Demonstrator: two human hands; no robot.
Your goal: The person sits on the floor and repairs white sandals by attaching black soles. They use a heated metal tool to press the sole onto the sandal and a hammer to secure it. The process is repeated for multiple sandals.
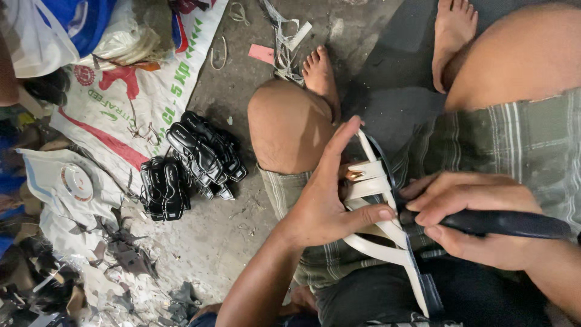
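Left hand (330,203) reaches in from the lower edge, forearm angled up, fingers spread and straight, thumb pressed across the cream strappy sandal (381,209) that lies on the person's lap; it grasps the straps between thumb and palm. Right hand (469,218) comes from the right, fingers curled tight around the dark handle of a tool (508,224) whose tip meets the sandal's edge. Both hands work above the checked shorts (514,145), hemmed in by the bent knees. Beyond the left knee, bare concrete floor (236,91) offers open room. Farther left, a pile of black sandals (190,163) sits beside a printed white sack (130,100), amid scattered scraps.
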